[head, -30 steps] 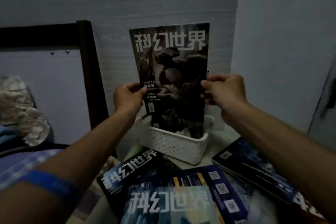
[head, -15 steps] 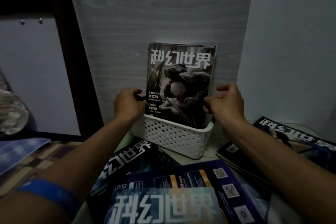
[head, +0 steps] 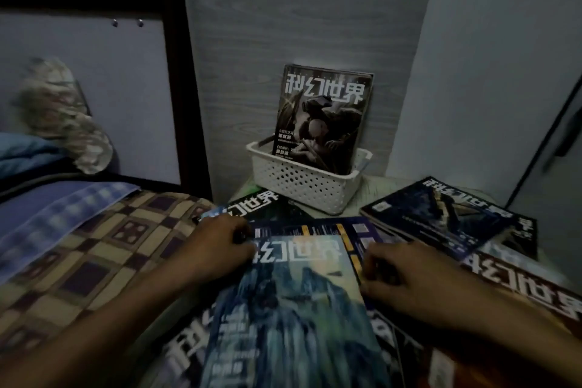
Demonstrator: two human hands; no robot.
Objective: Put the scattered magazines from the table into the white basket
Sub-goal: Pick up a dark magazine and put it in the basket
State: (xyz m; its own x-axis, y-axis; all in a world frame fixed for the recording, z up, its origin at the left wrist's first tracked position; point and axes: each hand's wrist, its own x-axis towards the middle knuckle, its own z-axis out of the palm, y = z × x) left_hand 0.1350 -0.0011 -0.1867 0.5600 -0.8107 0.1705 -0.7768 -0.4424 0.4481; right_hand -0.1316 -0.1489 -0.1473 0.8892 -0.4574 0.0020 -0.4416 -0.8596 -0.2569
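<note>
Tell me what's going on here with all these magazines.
A person is tidying magazines into the white basket. One dark-covered magazine stands upright in it against the wall. The left hand and right hand are at the sides of the pale blue magazine on top of the pile; the grip is blurred.

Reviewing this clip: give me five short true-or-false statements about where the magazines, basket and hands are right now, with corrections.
1. One dark-covered magazine stands upright in the white basket. True.
2. The basket lies tipped on its side. False: it sits upright on the table.
3. Both hands hold the magazine in the basket. False: the left hand and right hand are at the edges of a pale blue magazine lying on the table.
4. Several magazines lie on the table. True.
5. The basket stands on the bed. False: it stands on the table by the wall.
</note>
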